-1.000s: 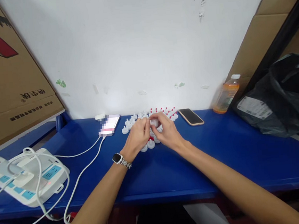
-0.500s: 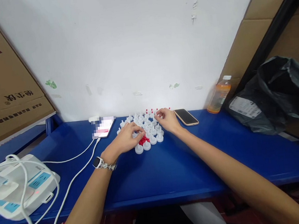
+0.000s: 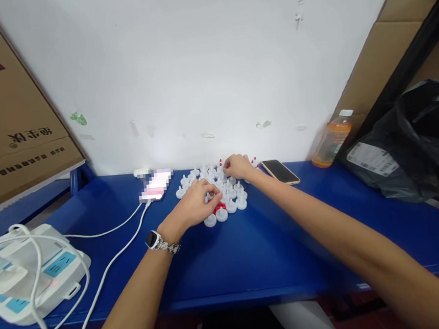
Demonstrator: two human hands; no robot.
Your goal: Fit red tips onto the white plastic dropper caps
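Observation:
Many small white plastic pieces, round discs with an upright peg (image 3: pixel 241 202), stand in a cluster by the wall. A small heap of red bits (image 3: pixel 219 206) lies among them at the near side. My left hand (image 3: pixel 198 202), with a watch and bracelet on its wrist, hovers over this heap, thumb and fingertips closed together; what they pinch is too small to make out. At the far right of the cluster, my right hand (image 3: pixel 238 167) has its fingers curled in a pinch over the white pieces, its fingertip contents hidden. Red-tipped pieces (image 3: pixel 254 160) show behind it.
A dark-screened phone (image 3: pixel 280 172) lies right of the cluster, and a charging phone (image 3: pixel 157 184) to the left. Beyond are an orange drink bottle (image 3: pixel 332 139), a black plastic bag (image 3: pixel 394 144), a white power strip (image 3: pixel 55 266) with loose cables, and a cardboard box (image 3: pixel 15 110).
The view has shifted slightly. My right hand has moved a little left over the white pieces, its fingers more curled. My left hand stays over the red bits.

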